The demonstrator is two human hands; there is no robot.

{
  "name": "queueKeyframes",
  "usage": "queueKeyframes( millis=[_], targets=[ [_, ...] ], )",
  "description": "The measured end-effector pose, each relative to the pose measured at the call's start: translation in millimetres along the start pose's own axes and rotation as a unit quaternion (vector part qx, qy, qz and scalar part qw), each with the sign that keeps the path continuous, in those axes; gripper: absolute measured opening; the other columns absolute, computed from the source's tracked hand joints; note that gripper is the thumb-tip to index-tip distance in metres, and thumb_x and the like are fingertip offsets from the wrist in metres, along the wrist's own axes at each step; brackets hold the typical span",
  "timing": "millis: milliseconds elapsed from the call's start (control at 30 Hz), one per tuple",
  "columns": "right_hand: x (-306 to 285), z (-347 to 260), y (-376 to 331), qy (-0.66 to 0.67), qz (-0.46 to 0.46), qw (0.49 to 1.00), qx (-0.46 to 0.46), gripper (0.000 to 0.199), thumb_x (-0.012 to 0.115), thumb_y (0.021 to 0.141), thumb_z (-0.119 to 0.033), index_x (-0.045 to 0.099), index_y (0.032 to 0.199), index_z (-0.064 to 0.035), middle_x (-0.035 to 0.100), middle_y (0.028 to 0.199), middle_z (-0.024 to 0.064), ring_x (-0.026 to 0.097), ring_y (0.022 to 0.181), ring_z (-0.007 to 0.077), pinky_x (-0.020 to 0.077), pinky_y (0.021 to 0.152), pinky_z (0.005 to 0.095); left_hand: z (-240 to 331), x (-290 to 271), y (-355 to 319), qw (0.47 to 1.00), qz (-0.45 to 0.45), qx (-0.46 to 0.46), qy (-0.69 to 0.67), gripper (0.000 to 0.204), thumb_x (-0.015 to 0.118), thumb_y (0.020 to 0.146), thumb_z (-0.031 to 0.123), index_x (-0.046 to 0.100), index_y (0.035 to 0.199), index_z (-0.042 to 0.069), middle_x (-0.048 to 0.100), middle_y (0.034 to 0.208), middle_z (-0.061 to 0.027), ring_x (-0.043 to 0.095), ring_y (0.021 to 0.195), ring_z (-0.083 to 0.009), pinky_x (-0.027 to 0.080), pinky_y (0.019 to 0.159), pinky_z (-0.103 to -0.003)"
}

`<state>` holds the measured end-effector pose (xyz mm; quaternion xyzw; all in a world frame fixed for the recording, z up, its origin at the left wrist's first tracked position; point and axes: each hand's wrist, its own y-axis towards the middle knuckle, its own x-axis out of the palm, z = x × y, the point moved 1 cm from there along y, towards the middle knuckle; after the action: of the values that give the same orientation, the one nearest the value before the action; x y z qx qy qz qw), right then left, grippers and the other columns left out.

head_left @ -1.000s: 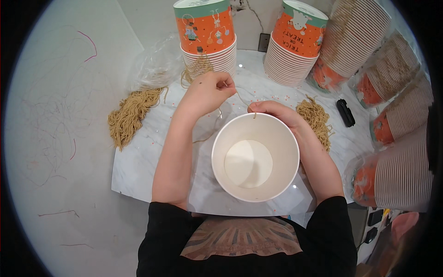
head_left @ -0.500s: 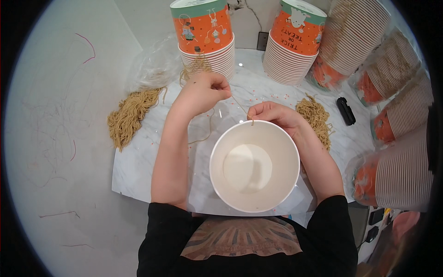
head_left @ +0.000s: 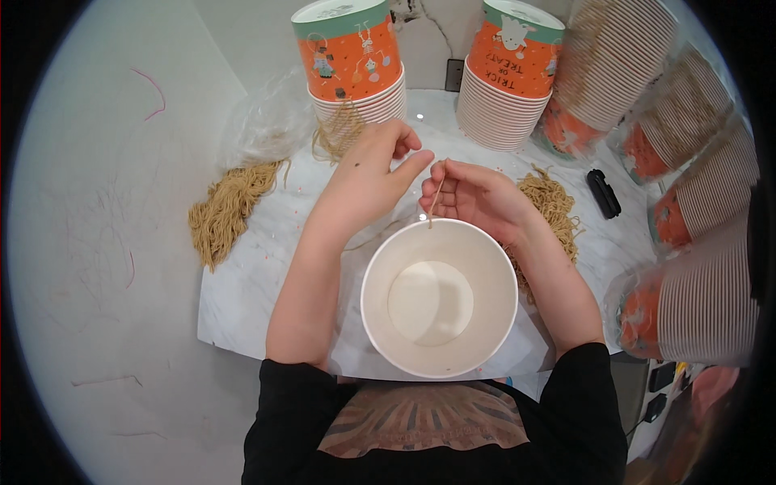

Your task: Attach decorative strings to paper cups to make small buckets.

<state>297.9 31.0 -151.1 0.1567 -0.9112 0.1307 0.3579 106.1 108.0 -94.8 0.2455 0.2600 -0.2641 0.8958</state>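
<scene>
A white paper bucket stands in front of me, its mouth facing up. Tan cord rises from its far rim to my right hand, where thumb and forefinger pinch it; the other fingers curl loosely behind. My left hand is just left of it, thumb stretched out and apart from the fingers, with nothing seen in it. Part of its palm side is hidden. A loose length of cord trails over the table below the left hand. Bundles of tan cord lie left of my left arm and beside my right wrist.
Two stacks of orange and green printed buckets stand at the back. Plastic-wrapped bucket stacks line the right side. A clear plastic bag lies back left, and a black object rests on the marbled table.
My left hand has let go of the cord and moved slightly right, its thumb opening. My right hand has lifted off the rim with the cord. The bucket has shifted slightly toward me.
</scene>
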Motion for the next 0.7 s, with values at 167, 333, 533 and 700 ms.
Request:
queueKeyframes(
  millis=[167, 333, 533, 700],
  targets=[
    [-0.7, -17.7, -7.8, 0.048, 0.001, 0.996, -0.081, 0.027, 0.043, 0.109, -0.029, 0.058, 0.107, -0.0058, 0.067, 0.109, 0.011, 0.064, 0.104, 0.0238, 0.0505, 0.097, 0.0381, 28.0, -7.1, -18.0, 0.985, -0.164, 0.005, -0.055, 0.03, 0.083, 0.079, 0.017, 0.062, 0.097, 0.004, 0.066, 0.09, -0.0039, 0.063, 0.081, -0.0161, 0.052, 0.073, -0.031],
    [-6.2, -58.9, -35.2, 0.088, 0.079, 0.973, -0.2, 0.019, 0.049, 0.105, -0.02, 0.057, 0.105, -0.0033, 0.061, 0.093, 0.0062, 0.06, 0.092, 0.0227, 0.0496, 0.093, 0.0406, 36.2, -1.9, -18.2, 0.978, -0.209, 0.011, -0.014, 0.02, 0.079, 0.073, 0.012, 0.066, 0.083, 0.001, 0.067, 0.078, -0.0109, 0.066, 0.074, -0.0225, 0.052, 0.068, -0.035],
    [-20.7, -112.8, -88.1, 0.15, 0.076, 0.917, -0.362, 0.012, 0.046, 0.101, -0.011, 0.05, 0.092, -0.0034, 0.041, 0.077, 0.0021, 0.043, 0.074, 0.0171, 0.0432, 0.088, 0.0383, 28.3, -11.4, -17.3, 0.984, -0.171, -0.021, 0.037, 0.015, 0.077, 0.075, 0.006, 0.066, 0.083, 0.0, 0.068, 0.078, -0.0053, 0.064, 0.073, -0.0154, 0.052, 0.07, -0.03],
    [-29.8, -131.7, -116.1, 0.207, 0.088, 0.871, -0.437, 0.01, 0.045, 0.1, -0.008, 0.049, 0.092, -0.0019, 0.041, 0.077, 0.0019, 0.038, 0.071, 0.0163, 0.0415, 0.08, 0.0353, 21.2, -21.2, -14.4, 0.989, -0.12, -0.043, 0.072, 0.015, 0.076, 0.075, 0.005, 0.065, 0.083, 0.0, 0.067, 0.077, -0.0047, 0.063, 0.072, -0.0145, 0.052, 0.069, -0.029]
  ],
)
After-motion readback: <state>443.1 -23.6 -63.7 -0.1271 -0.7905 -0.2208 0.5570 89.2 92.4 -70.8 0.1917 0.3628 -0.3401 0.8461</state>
